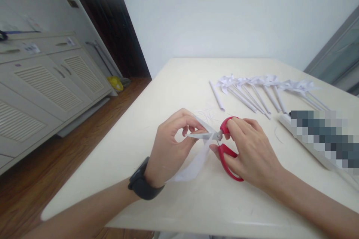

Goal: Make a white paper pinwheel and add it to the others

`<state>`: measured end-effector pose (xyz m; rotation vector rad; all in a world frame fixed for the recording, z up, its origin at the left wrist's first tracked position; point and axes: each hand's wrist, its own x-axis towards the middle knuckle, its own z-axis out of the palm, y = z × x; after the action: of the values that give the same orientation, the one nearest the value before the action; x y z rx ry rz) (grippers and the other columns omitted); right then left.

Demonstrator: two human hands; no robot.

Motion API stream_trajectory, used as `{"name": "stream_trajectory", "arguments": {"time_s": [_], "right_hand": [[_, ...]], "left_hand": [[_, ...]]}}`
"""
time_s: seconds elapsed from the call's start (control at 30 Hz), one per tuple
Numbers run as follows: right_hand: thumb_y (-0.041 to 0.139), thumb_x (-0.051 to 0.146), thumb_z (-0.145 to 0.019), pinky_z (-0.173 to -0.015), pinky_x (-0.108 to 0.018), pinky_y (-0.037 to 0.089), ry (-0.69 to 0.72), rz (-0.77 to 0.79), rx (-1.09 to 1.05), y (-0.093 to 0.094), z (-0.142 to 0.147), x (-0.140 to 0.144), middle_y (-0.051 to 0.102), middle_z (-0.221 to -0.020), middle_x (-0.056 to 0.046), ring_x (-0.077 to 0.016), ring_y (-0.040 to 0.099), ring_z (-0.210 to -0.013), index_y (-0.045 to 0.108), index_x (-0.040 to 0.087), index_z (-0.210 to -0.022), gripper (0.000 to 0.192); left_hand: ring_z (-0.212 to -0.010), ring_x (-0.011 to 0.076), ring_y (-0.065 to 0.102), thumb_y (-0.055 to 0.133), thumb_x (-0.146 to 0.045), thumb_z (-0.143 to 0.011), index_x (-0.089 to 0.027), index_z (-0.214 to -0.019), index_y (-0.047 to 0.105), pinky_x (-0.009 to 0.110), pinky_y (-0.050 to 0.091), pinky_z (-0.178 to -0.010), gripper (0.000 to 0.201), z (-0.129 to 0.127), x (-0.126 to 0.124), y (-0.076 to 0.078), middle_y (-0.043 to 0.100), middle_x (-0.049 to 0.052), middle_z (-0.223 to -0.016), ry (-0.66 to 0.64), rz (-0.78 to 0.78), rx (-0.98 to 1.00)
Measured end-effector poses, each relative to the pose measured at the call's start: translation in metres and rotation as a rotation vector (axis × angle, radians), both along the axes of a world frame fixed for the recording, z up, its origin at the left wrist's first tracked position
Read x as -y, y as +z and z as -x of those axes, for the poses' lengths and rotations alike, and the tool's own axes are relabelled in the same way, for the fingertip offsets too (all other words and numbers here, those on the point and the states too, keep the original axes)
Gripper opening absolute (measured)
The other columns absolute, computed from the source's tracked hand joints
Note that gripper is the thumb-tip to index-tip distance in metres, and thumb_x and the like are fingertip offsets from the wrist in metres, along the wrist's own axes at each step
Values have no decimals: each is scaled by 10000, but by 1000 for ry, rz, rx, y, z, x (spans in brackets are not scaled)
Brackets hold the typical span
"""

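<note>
Over the cream table (168, 82), my left hand (171, 145) pinches white paper (196, 164) while my right hand (249, 149) grips red scissors (224, 149).

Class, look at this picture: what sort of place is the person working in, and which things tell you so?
Probably a room in a home: a cream table on a brown wooden floor, white louvred cabinets along one wall, and a dark doorway behind.
</note>
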<state>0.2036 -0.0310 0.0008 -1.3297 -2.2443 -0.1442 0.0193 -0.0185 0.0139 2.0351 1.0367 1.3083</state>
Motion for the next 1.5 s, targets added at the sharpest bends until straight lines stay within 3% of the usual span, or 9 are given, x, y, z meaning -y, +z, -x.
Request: {"name": "stream_trajectory", "arguments": {"time_s": [0.7, 1.0, 1.2, 1.33, 1.5], "right_hand": [[501, 405, -798, -812, -369, 328, -26, 22, 16, 1, 4, 6, 500, -701, 8, -151, 447, -622, 358, 201, -750, 253], [525, 314, -786, -751, -314, 350, 9, 8, 2, -4, -2, 2, 451, -588, 59, -112, 388, -517, 329, 209, -708, 236], [581, 333, -733, -790, -339, 342, 12, 17, -71, 2, 2, 4, 472, -677, 36, -129, 435, -612, 365, 202, -761, 254], [587, 307, -731, -740, -323, 352, -3, 127, -153, 5, 1, 2, 498, -752, 17, -150, 457, -691, 369, 207, -779, 244], [518, 336, -803, -548, -265, 317, -103, 498, -413, 6, -9, -8, 481, -690, 28, -136, 440, -610, 400, 211, -723, 190]], "left_hand": [[-699, 140, 501, 566, -103, -778, -192, -689, 575, 267, 398, -624, 126, 1, 0, 0, 561, 17, -773, 16, 7, -24], [-731, 149, 517, 573, -191, -807, -194, -735, 589, 277, 411, -640, 74, 0, 0, -1, 566, 25, -787, -40, 14, 55], [-705, 134, 504, 584, -170, -800, -180, -718, 598, 264, 393, -619, 84, 0, 2, 1, 567, 21, -772, 5, -4, 18], [-734, 139, 521, 591, -163, -795, -175, -739, 598, 265, 412, -649, 57, 0, 0, 0, 575, 28, -793, -17, -42, 69], [-942, 174, 560, 546, -162, -826, -177, -761, 566, 311, 418, -852, 70, -2, -1, 2, 619, 55, -956, -82, 10, 170]]}}
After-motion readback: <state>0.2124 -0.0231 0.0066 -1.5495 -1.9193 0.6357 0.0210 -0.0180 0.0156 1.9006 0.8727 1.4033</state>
